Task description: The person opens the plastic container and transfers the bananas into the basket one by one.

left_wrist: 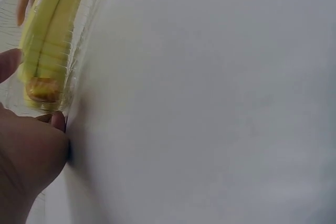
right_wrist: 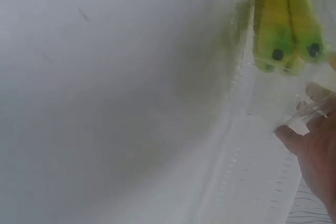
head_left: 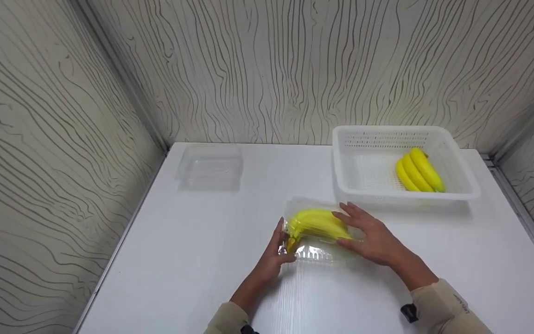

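Observation:
A bunch of yellow bananas (head_left: 318, 223) lies inside a clear plastic clamshell box (head_left: 314, 253) near the middle of the table. My left hand (head_left: 268, 262) holds the box's left end, beside the brown stem, with the thumb at the front. At the right end, my right hand (head_left: 380, 239) grips the clear plastic between thumb and fingers. The right wrist view shows the bananas' green, dark-spotted tips (right_wrist: 286, 40) under the plastic, near that thumb. In the left wrist view the brown stem end (left_wrist: 43, 88) faces the left palm.
A white perforated basket (head_left: 341, 185) stands at the back right, with another bunch of bananas (head_left: 417, 171) in it. Clear plastic packaging (head_left: 210, 169) sits at the table's back left. Wood-patterned panels (head_left: 257, 69) rise behind the white table (head_left: 179, 246) and on both sides.

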`<state>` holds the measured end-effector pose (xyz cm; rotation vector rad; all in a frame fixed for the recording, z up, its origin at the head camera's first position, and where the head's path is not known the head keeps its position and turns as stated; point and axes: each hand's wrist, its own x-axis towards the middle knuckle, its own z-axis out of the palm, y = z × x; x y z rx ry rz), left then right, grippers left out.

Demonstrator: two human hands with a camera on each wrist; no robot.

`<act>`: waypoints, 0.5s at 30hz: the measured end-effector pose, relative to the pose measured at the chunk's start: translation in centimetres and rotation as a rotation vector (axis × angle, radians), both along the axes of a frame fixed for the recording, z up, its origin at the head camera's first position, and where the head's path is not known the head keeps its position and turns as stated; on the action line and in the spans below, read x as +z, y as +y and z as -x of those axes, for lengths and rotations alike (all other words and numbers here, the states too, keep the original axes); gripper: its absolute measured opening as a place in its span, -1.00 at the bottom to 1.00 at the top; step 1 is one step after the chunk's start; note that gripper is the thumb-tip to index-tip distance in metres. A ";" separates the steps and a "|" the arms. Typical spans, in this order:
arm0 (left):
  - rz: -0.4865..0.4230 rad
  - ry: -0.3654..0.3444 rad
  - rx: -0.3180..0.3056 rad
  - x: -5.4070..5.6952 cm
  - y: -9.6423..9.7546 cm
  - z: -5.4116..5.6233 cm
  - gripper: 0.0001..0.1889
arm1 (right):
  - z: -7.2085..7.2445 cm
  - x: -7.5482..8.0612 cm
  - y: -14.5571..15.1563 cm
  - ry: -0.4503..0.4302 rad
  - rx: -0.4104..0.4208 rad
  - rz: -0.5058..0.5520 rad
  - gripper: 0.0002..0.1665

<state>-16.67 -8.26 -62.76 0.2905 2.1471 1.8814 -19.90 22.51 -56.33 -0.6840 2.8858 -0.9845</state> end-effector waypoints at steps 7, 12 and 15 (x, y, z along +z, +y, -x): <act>-0.013 0.038 -0.021 -0.1 -0.1 0.2 0.12 | 1.0 3.4 0.4 -0.107 0.032 -0.063 -0.14; 0.019 0.022 -0.022 -0.2 -0.4 0.1 0.08 | 1.5 5.7 0.8 -0.118 0.021 -0.086 -0.17; 0.047 0.010 -0.011 -0.1 -0.4 0.1 0.02 | 1.6 6.6 0.8 -0.100 0.001 -0.106 -0.18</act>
